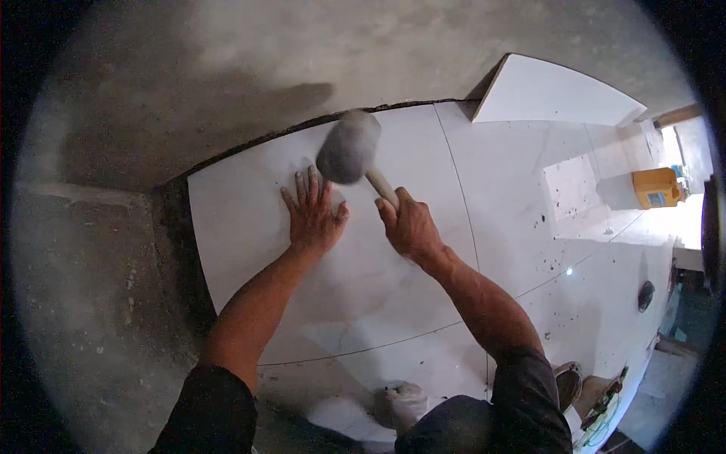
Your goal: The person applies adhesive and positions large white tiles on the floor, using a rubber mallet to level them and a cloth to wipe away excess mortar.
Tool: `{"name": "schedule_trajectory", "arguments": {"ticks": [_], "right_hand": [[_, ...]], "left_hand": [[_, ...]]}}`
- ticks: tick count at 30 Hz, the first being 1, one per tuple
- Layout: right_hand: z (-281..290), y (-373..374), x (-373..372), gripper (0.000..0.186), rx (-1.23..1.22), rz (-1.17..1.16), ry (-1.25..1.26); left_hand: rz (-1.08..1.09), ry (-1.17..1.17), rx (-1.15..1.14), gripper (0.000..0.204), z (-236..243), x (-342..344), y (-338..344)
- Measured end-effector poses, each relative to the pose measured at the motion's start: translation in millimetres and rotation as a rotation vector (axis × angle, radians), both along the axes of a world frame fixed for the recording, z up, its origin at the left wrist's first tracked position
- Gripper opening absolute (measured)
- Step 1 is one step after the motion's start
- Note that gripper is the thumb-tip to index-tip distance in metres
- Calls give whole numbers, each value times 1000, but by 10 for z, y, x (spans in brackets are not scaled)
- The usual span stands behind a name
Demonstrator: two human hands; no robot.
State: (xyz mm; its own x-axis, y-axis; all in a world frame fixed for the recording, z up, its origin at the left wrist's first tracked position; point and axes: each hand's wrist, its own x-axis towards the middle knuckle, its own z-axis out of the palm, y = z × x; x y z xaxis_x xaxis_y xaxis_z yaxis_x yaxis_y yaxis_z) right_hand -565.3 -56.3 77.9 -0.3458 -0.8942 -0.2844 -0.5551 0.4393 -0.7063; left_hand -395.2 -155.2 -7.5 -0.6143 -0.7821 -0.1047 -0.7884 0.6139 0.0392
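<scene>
I have my left hand point(314, 216) pressed flat on the large white floor tile point(249, 219), fingers spread and open, palm down on its smooth, faintly glossy face, holding nothing. My right hand point(410, 225) is closed in a fist around the pale wooden handle of a rubber mallet point(349, 147). Its grey, rounded, matte head is blurred and sits just above my left fingertips, over the far part of the same tile; I cannot tell whether it touches the surface.

The tile lies at the edge of the laid floor, its far and left sides bordered by a dark, crumbly strip of mortar point(175, 227) and then rough, mottled grey concrete point(98, 303). Thin straight grout lines divide it from neighbouring tiles to my right and toward me. A loose white tile point(552, 94) leans tilted further off to the right, and a boxy yellow container point(656, 188) stands well apart beyond it.
</scene>
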Motion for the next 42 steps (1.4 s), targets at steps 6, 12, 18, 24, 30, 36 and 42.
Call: {"name": "schedule_trajectory", "arguments": {"ticks": [6, 12, 18, 24, 30, 36, 42], "right_hand": [[-345, 264, -661, 31, -127, 223, 643], [-499, 1311, -1519, 37, 334, -463, 592], [-561, 931, -1136, 58, -62, -494, 716], [-935, -578, -1192, 80, -88, -29, 773], [-979, -837, -1357, 84, -88, 19, 755], [-1013, -950, -1209, 79, -31, 68, 790], [-1001, -316, -1125, 71, -56, 71, 886]], "left_hand": [[-41, 92, -34, 73, -33, -21, 92], [-140, 144, 8, 74, 50, -127, 290], [-135, 73, 11, 73, 77, -90, 291], [-145, 49, 24, 73, 44, -183, 317], [-132, 44, 32, 74, 53, -228, 324], [-74, 155, 58, 73, -14, -73, 289], [-325, 314, 179, 72, -77, 146, -96]]}}
